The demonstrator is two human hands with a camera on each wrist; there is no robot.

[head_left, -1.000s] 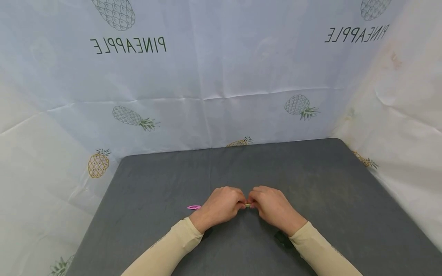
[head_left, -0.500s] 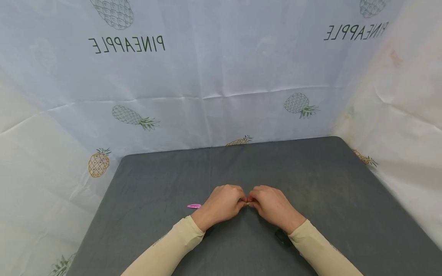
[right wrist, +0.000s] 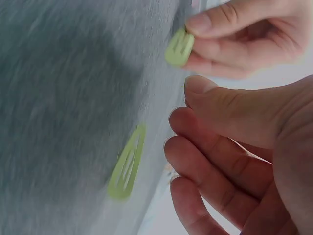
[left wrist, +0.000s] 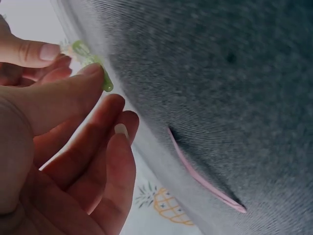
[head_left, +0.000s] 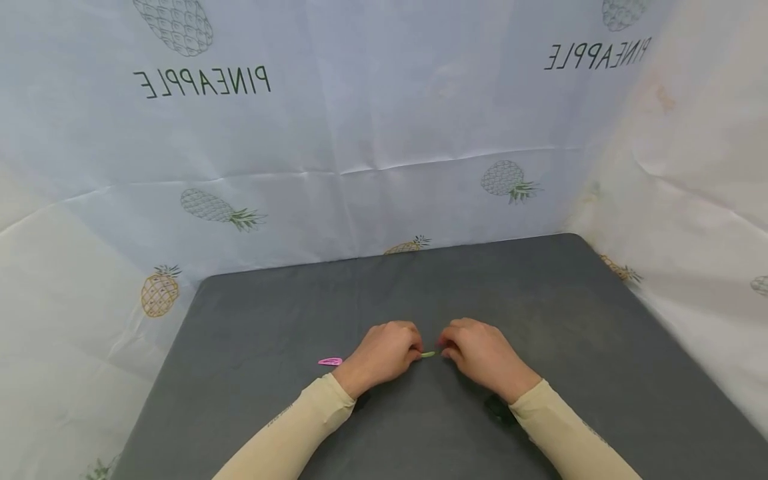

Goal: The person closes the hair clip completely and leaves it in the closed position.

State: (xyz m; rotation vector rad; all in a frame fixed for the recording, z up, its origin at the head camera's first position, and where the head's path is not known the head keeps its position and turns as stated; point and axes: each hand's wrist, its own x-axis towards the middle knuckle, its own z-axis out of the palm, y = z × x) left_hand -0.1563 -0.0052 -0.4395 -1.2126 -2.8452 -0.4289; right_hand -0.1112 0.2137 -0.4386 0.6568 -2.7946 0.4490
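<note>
My left hand [head_left: 387, 350] pinches a light green snap hair clip [head_left: 427, 355] between thumb and fingers. In the left wrist view the thumb presses on the green clip [left wrist: 106, 81]; its slotted wide end shows in the right wrist view. My right hand [head_left: 480, 353] is just to the right of that clip, apart from it, with fingers loosely bent and nothing between them. A second light green hair clip [right wrist: 126, 164] lies on the table by my right hand; the head view hides it. A pink hair clip [head_left: 330, 361] lies left of my left wrist.
The dark grey table [head_left: 288, 313] spreads out on all sides of the hands. A pale curtain [head_left: 336, 133] printed with pineapples hangs along its back and sides. Dark wrist-worn devices [head_left: 498, 408] show under the wrists.
My right hand has let go of the green clip and moved a little to the right. The left hand keeps its pinch, and more of the clip shows. The head view has shifted slightly.
</note>
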